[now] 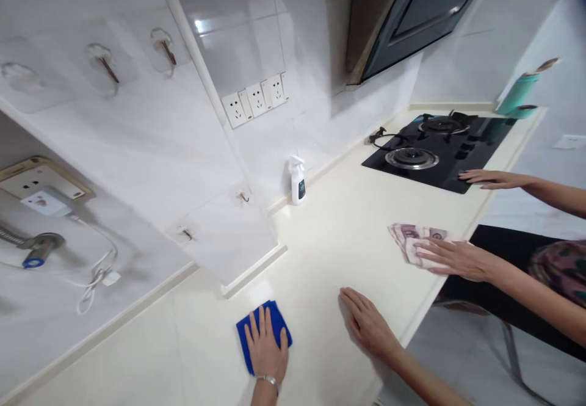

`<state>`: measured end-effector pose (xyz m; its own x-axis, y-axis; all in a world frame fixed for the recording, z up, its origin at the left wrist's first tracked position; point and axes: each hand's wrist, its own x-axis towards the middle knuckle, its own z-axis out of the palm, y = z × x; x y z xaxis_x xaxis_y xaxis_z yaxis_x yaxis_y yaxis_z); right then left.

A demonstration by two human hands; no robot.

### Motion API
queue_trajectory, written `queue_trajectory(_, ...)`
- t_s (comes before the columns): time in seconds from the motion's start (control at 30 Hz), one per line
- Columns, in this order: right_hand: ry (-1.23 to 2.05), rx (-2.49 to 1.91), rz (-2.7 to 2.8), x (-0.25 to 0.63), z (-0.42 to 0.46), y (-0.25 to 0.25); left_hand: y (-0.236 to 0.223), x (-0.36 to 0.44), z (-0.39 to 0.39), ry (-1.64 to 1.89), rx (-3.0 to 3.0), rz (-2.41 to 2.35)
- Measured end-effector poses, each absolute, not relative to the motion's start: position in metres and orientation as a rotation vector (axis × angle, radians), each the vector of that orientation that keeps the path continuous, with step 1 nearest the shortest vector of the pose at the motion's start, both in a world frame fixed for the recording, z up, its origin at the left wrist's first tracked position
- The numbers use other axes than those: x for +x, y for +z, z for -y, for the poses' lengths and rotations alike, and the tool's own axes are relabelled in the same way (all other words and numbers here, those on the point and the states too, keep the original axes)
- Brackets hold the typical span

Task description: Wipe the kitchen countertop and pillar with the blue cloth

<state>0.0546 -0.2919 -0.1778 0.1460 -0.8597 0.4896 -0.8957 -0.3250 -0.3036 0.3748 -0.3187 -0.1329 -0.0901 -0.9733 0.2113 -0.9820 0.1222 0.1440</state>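
Observation:
My left hand (267, 348), with a bracelet at the wrist, lies flat with spread fingers on a folded blue cloth (244, 340). The cloth rests on the pale countertop (320, 247), near the corner of a wall ledge. To the right, my right hand (368, 325) rests palm down on the bare counter close to its front edge, fingers stretched out and holding nothing. A white spray bottle (298, 181) stands upright against the wall, beyond both hands.
At right, a co-worker's hand (462, 259) presses a patterned cloth (405, 232) on the counter; their other hand (492, 179) touches the black gas cooktop (458, 143). A teal container (519, 93) stands behind. Wall sockets (256, 99) and a range hood (421, 15) are above.

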Motion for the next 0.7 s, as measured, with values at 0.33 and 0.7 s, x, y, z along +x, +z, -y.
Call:
queue_trajectory(0.33, 0.861, 2.375, 1.835, 0.052, 0.291, -0.175, -0.119, 0.299, 0.421, 0.102, 2.005, 2.135)
queue_trajectory(0.7, 0.826, 2.413, 1.924, 0.053, 0.292, -0.162, -0.12, 0.224, 0.473, 0.041, 1.798, 2.198)
